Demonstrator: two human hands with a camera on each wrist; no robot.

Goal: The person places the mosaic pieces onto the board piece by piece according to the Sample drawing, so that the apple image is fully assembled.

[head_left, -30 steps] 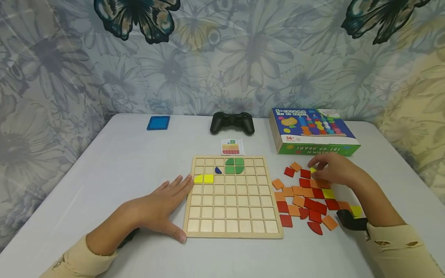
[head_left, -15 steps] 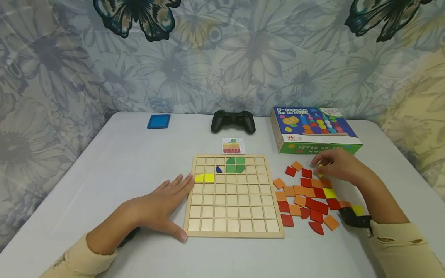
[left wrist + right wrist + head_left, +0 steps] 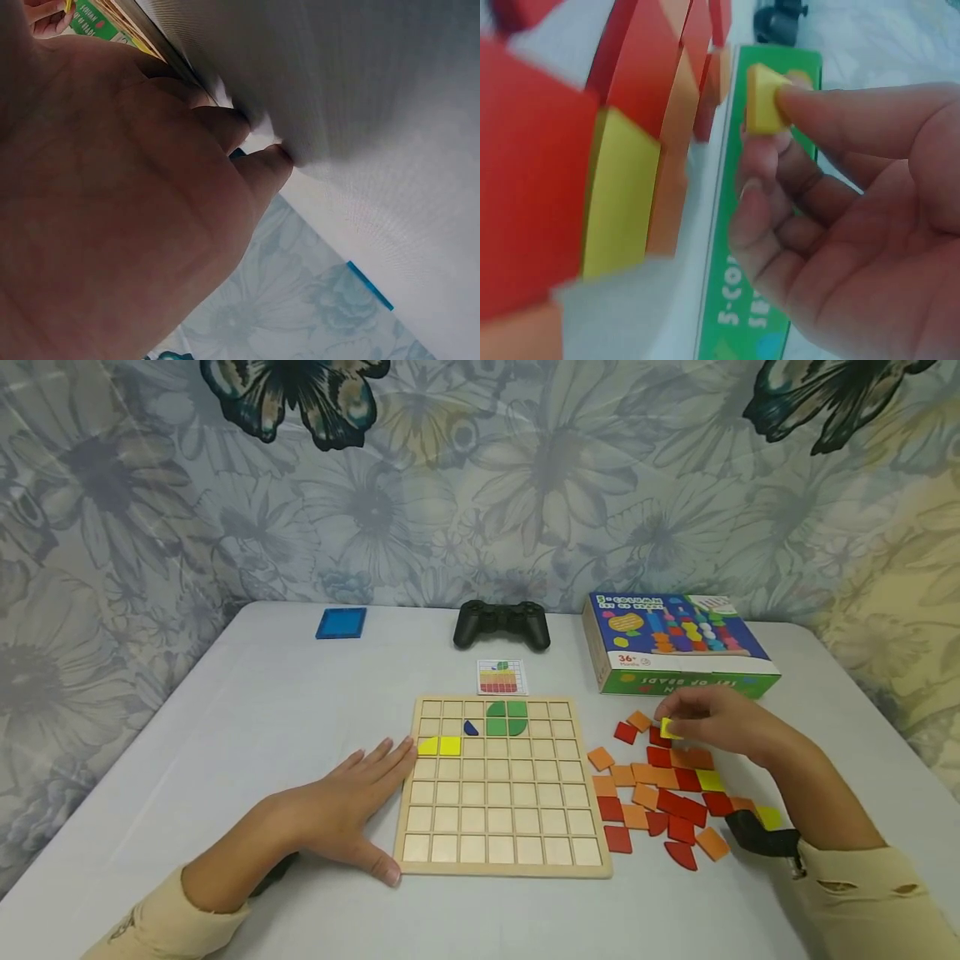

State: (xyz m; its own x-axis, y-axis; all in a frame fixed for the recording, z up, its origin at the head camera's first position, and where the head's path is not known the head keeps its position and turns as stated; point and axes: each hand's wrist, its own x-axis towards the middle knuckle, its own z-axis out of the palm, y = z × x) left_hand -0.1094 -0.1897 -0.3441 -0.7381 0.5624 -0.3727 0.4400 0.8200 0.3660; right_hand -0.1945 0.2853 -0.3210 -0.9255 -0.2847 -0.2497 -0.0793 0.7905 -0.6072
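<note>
Picking step, apparently: right hand [image 3: 716,720] pinches flat yellow tile [image 3: 762,101] above white surface [image 3: 300,710], toward far right corner; left hand [image 3: 345,814], fingers spread, touches left edge of square wooden grid board [image 3: 500,792]. Placing likely calls for careful lining-up.

On the table [image 3: 262,718], a board [image 3: 498,793] with set tiles [image 3: 450,745] in its far half. Behind it, a card [image 3: 502,677], then a controller [image 3: 502,623] near the table's far edge; a flat square [image 3: 341,623] sits toward the far left corner, a box [image 3: 678,639] toward the far right. Loose tiles [image 3: 681,804] spread beyond the board's right edge. The left hand [image 3: 356,810] lies at the board's left edge; the right hand [image 3: 716,720] holds one tile [image 3: 667,728] above the loose ones, before the box
</note>
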